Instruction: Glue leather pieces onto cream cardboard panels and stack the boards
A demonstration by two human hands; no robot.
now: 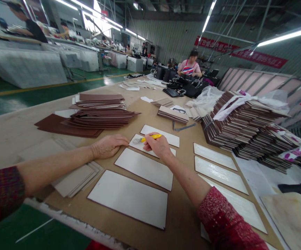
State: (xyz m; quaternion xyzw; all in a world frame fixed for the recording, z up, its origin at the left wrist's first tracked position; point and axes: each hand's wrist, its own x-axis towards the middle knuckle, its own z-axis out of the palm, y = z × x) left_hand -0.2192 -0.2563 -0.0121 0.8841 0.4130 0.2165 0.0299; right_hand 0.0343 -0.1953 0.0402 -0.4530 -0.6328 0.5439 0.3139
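My right hand [157, 144] is closed around a yellow-handled brush [150, 138], its bristles on a white panel [137, 144]. Beside that panel's left end rests my left hand [110, 146], palm down, with its fingers close together and their tips at the panel's edge; nothing shows in it. More white panels with dark edges lie in the same column, one farther away [160, 134] and two nearer, the largest [131, 198] closest to me. To the right, another column of panels [220, 173] has a wet-looking shine.
Brown pieces [98, 119] are stacked at the left, above pale boards [80, 177]. A tall pile of panels [244, 128] stands at the right. Black bags [192, 86] lie near a person [190, 66] at the far end.
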